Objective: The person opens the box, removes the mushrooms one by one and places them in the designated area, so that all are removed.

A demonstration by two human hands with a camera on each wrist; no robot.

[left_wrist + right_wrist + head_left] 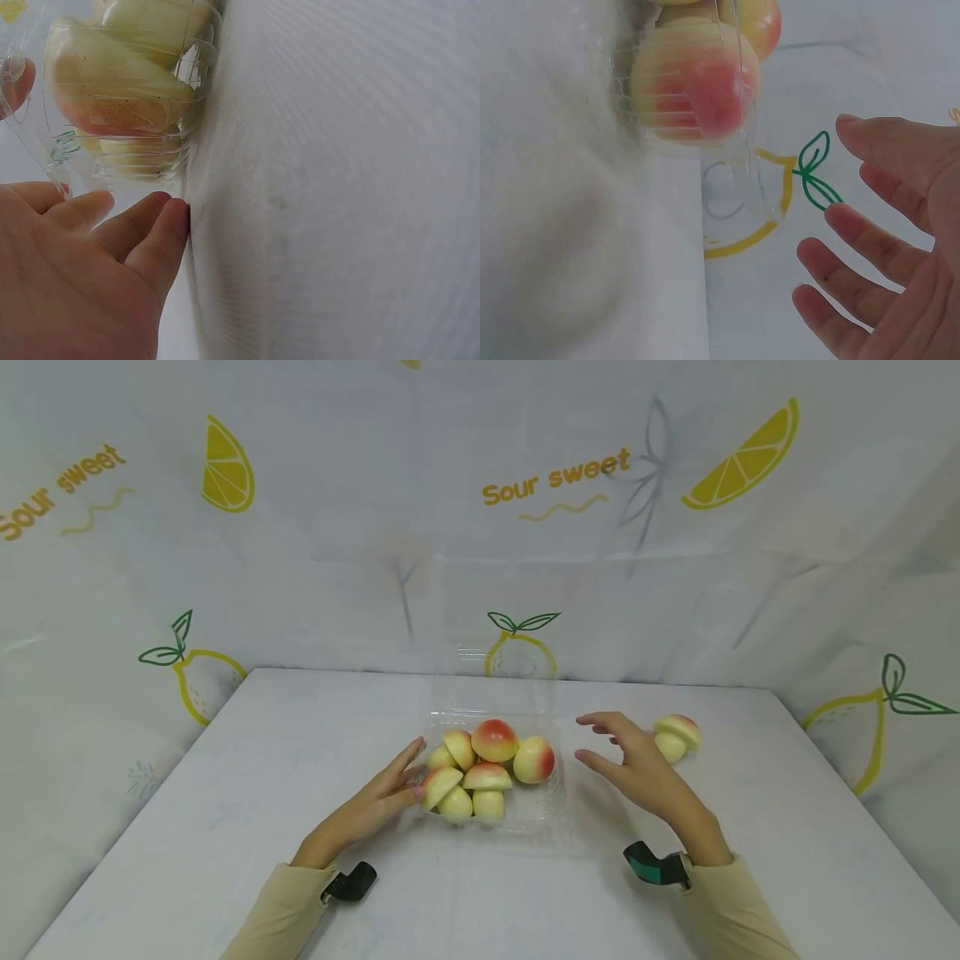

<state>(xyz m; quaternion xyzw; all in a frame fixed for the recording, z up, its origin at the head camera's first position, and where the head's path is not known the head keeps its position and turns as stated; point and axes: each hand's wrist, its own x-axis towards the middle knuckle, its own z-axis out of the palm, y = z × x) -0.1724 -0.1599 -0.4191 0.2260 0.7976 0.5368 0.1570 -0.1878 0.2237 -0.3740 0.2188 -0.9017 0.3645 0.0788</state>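
Observation:
A clear plastic clamshell box (528,814) stands mid-table with its lid (491,693) raised at the back. Inside lie several mushroom-shaped pieces (487,775), pale yellow with red-blushed caps; some show only a rounded cap. At the box's left side is my left hand (367,806), fingers extended and thumb by the front left corner; in the left wrist view its fingers (161,240) lie close to the ribbed wall, contact unclear. My right hand (637,768) hovers right of the box, fingers spread and loosely bent, holding nothing. Its spread fingers (870,240) also show in the right wrist view.
Behind the right hand, another mushroom-shaped piece (678,732) lies on the right part of the white-covered table (315,718). A pale curtain (337,568) with lemon prints hangs along the table's back edge. Both wrists carry dark camera mounts (351,883).

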